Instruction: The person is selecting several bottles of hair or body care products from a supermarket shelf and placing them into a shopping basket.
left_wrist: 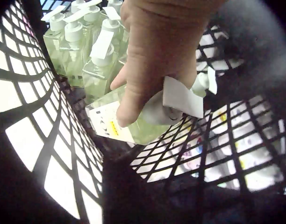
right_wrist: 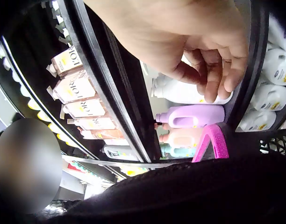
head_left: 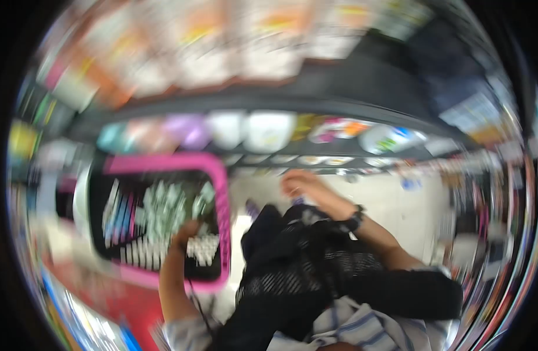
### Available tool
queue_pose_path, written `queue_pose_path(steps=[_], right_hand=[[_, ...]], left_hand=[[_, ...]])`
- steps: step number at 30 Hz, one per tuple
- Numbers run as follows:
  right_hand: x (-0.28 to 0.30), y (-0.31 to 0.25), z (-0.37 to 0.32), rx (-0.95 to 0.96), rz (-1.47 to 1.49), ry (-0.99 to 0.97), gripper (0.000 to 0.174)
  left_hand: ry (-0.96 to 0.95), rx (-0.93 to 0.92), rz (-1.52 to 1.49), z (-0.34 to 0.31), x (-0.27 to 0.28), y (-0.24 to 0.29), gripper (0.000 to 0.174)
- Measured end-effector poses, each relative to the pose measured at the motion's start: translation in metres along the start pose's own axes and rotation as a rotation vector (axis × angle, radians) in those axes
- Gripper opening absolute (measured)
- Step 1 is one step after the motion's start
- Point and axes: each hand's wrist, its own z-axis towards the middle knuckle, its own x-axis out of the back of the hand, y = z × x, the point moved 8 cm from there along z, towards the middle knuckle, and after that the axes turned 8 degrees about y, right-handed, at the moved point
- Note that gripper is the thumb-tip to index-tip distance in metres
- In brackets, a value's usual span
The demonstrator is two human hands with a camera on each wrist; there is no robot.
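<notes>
My left hand reaches down into a black mesh basket with a pink rim. It grips a clear, pale-green pump bottle with a white pump top and a white-and-yellow label; the bottle lies tilted, its pump toward the right of the left wrist view. Beside it, several matching pump bottles stand packed upright. My right hand holds nothing, its fingers loosely curled; in the head view it hovers in front of my body, right of the basket.
Shelves run across the front, with pink-tinted bottles on one level. A purple jug and white jugs stand on other levels. Blue and pink items fill the basket's left side. Pale floor shows at right.
</notes>
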Motion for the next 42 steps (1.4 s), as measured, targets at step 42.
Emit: queue_pose_path(steps=[42], right_hand=[[0.056,0.029,0.023,0.011,0.094,0.085,0.017]], left_hand=[[0.042,0.035,0.28,-0.03,0.098,0.235,0.032]])
